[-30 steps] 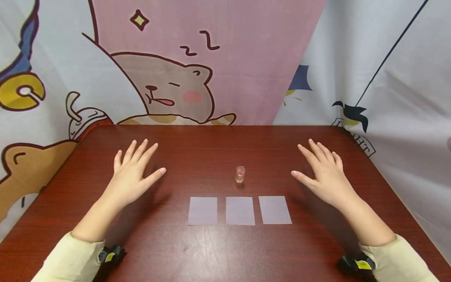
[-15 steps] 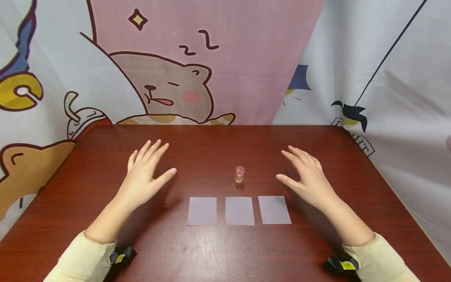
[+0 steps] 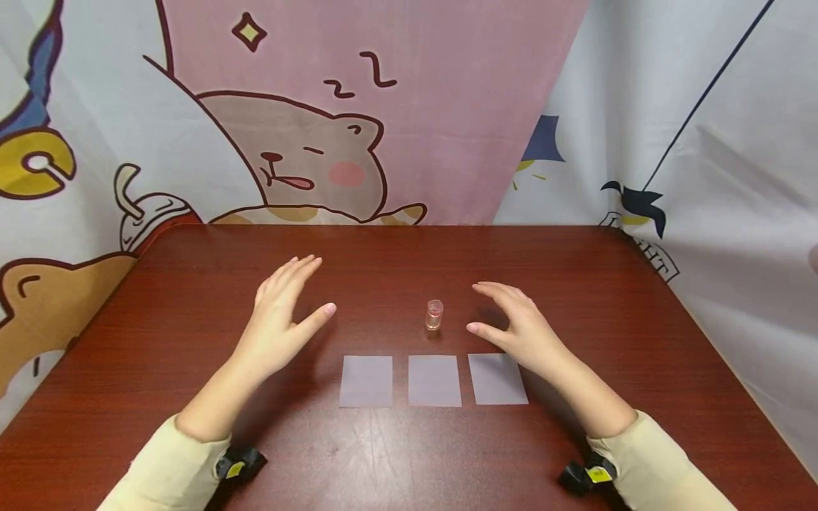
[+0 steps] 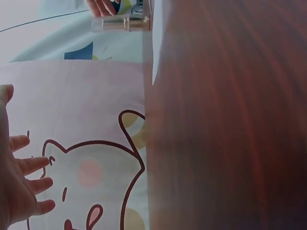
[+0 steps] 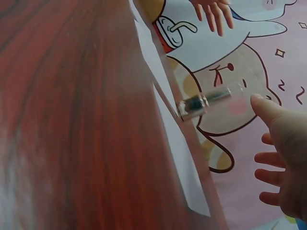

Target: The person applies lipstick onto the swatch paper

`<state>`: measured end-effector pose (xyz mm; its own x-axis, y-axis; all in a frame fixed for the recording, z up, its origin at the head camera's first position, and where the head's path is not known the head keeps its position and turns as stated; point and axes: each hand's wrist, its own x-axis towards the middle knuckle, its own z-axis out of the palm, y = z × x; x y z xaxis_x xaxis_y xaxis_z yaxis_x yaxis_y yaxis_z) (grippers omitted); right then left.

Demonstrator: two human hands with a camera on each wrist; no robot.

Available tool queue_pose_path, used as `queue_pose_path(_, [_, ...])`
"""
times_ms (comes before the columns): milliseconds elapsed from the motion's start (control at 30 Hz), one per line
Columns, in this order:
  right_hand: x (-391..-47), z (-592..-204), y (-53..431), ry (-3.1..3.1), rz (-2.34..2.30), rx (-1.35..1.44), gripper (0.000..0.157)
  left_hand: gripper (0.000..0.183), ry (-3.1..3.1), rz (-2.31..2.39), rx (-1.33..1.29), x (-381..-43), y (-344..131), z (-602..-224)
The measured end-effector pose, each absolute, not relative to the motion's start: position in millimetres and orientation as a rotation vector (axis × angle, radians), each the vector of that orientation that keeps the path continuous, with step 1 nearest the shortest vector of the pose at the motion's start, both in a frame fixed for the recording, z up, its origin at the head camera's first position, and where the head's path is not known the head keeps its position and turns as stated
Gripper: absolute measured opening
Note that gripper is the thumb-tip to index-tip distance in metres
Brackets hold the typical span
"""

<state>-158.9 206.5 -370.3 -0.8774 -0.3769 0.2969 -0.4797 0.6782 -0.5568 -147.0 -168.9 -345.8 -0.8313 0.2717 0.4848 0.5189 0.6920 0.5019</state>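
Note:
A small lipstick tube (image 3: 434, 315) with a clear cap and gold-toned base stands upright on the table, also seen in the right wrist view as a tube (image 5: 206, 102). Three pale paper squares lie in a row nearer the person: a left one (image 3: 366, 382), a middle one (image 3: 434, 381) and a right one (image 3: 498, 379). My right hand (image 3: 524, 330) hovers to the right of the tube, thumb and fingers apart, touching nothing. Left of the tube, my left hand (image 3: 277, 319) is held above the table with extended fingers and nothing in it.
The dark red-brown wooden table (image 3: 383, 461) ends at the back against a printed cloth (image 3: 447, 106) with cartoon figures. More pale cloth (image 3: 735, 177) hangs along the right side. Black wrist straps show below both sleeves.
Both hands have moved inward over the table, the right one farther and closer to the lipstick tube. The tube and papers have stayed in place.

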Motion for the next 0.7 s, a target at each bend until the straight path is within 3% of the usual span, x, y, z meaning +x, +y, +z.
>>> queue_pose_path(700, [-166.7, -389.8, 171.4, -2.776, 1.235, 0.664, 0.047, 0.062, -2.461, -1.199, -0.681, -141.9, -140.4, -349.9])
